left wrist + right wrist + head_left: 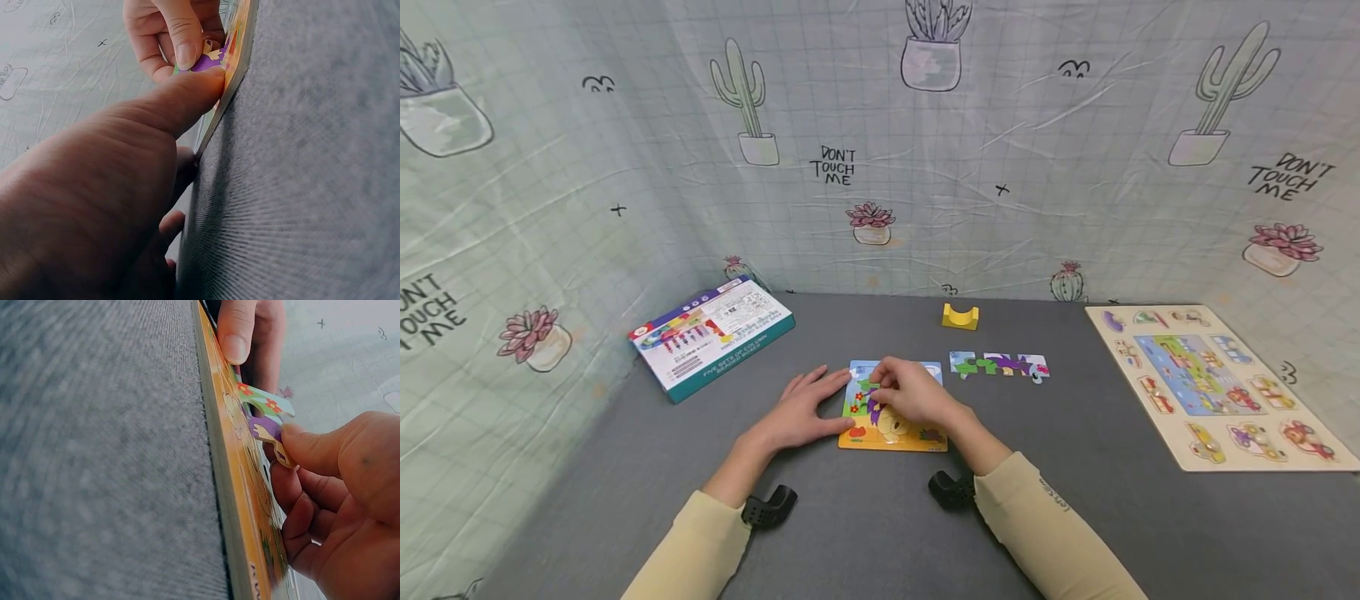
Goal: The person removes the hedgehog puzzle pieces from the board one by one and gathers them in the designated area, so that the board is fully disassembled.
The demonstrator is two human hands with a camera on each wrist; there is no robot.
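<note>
grey tabletop (865, 525) | creased cloth walls (940, 167) (cactus-printed) | puzzle board (891, 442) lying flat

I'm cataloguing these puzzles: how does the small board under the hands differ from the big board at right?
The small board takes up far less of the table than the big board. The small board has an orange lower edge; the big board has a pale border. The left hand touches the small board; no hand touches the big board. Both lie flat and carry colourful pictures.
</note>
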